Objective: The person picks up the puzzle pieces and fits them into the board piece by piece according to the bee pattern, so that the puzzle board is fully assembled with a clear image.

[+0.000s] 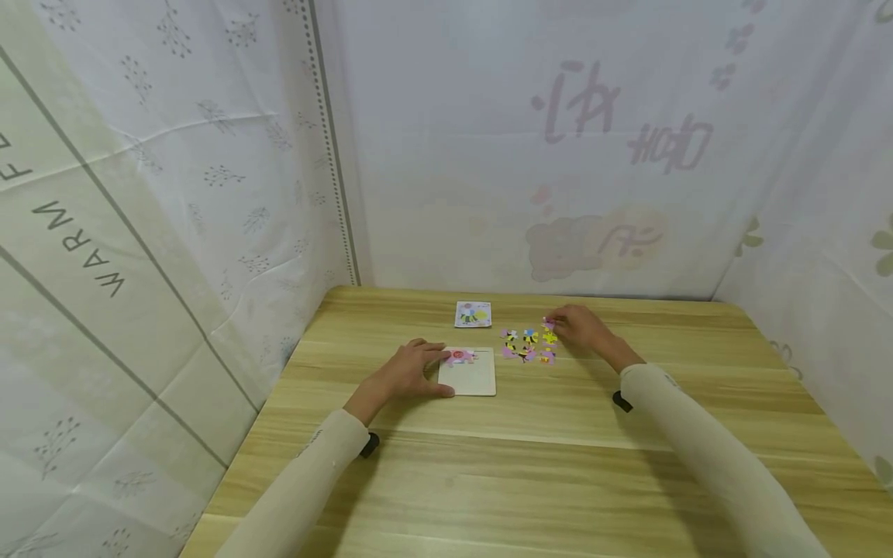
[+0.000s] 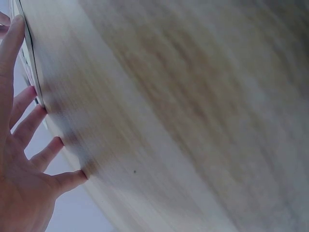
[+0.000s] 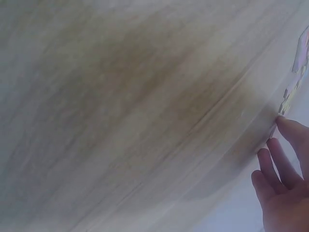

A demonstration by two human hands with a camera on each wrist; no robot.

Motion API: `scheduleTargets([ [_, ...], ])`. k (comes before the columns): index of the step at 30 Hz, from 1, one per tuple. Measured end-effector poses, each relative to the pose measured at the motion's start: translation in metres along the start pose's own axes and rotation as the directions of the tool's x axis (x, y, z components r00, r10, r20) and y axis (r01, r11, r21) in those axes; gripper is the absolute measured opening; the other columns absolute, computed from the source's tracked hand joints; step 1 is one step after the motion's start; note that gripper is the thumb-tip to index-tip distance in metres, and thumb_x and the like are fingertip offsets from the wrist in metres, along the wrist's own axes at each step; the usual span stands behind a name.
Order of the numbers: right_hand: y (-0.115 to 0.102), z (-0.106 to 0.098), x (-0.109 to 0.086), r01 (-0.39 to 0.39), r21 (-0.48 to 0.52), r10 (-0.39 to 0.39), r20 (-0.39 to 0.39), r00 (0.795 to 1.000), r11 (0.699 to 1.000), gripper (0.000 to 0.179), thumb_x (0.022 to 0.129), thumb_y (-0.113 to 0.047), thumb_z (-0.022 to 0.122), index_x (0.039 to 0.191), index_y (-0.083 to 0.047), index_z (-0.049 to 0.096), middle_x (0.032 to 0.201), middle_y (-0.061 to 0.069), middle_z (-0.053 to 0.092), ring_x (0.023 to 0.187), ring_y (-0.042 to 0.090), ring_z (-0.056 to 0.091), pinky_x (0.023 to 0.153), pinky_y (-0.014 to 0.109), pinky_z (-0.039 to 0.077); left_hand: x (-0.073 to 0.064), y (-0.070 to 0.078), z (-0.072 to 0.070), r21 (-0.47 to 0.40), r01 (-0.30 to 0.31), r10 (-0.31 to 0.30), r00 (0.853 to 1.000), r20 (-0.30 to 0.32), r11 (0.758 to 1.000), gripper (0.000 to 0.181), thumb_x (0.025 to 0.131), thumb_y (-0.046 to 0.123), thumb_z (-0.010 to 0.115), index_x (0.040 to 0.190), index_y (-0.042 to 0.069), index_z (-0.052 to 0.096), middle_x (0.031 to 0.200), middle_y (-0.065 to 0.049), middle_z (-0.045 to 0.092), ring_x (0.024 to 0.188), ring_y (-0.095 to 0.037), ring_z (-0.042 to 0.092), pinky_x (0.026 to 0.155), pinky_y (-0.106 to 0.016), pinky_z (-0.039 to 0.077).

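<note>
The left hand (image 1: 405, 370), fingers spread loosely, touched the puzzle board (image 1: 469, 381) on the bench (image 1: 446, 480). The right hand's (image 1: 580, 325) fingers met a pink jigsaw piece (image 1: 548, 322) beside loose pieces (image 1: 530, 337), grip unclear; a careless brush could have scattered them.

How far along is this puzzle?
Done: a pink jigsaw section with a red round motif lies at the top of the square cream tray.
In hand: the left hand touches the tray's left side; the right hand touches a small pink jigsaw piece, grip unclear.
Remaining: multicoloured jigsaw pieces lie loose beside the tray, whose lower part is bare.
</note>
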State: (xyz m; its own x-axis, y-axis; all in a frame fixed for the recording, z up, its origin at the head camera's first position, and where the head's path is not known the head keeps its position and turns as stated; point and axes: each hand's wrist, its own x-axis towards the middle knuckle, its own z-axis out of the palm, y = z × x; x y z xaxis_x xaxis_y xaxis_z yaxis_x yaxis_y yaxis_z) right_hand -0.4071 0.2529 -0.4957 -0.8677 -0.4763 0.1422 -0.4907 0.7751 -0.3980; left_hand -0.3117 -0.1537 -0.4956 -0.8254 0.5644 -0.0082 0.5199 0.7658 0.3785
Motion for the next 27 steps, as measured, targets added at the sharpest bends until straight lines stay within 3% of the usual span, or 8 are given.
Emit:
scheduleTargets([
  [12, -0.006, 0.001, -0.001, 0.040, -0.028, -0.041, -0.026, 0.999, 0.999, 0.020, 0.099, -0.002, 0.069, 0.117, 0.002, 0.075, 0.115, 0.019, 0.074, 0.109, 0.039, 0.068, 0.097, 0.055, 0.053, -0.002, 0.000, -0.001, -0.003, -0.010, 0.010, 1.000, -0.005, 1.000, 0.087, 0.083, 0.063, 0.080, 0.151, 0.013, 0.056, 0.159, -0.010, 0.048, 0.148, -0.043, 0.036, 0.119, -0.068, 0.024],
  [27, -0.032, -0.003, -0.010, 0.181, -0.010, -0.181, -0.091, 0.979, 0.983, 0.018, 0.097, -0.003, 0.072, 0.114, 0.001, 0.077, 0.112, 0.018, 0.073, 0.106, 0.037, 0.067, 0.092, 0.054, 0.055, -0.001, 0.001, 0.000, 0.010, -0.002, 0.002, 1.000, -0.003, 1.000, 0.086, 0.084, 0.062, 0.080, 0.151, 0.013, 0.056, 0.158, -0.010, 0.048, 0.147, -0.040, 0.038, 0.120, -0.064, 0.026],
])
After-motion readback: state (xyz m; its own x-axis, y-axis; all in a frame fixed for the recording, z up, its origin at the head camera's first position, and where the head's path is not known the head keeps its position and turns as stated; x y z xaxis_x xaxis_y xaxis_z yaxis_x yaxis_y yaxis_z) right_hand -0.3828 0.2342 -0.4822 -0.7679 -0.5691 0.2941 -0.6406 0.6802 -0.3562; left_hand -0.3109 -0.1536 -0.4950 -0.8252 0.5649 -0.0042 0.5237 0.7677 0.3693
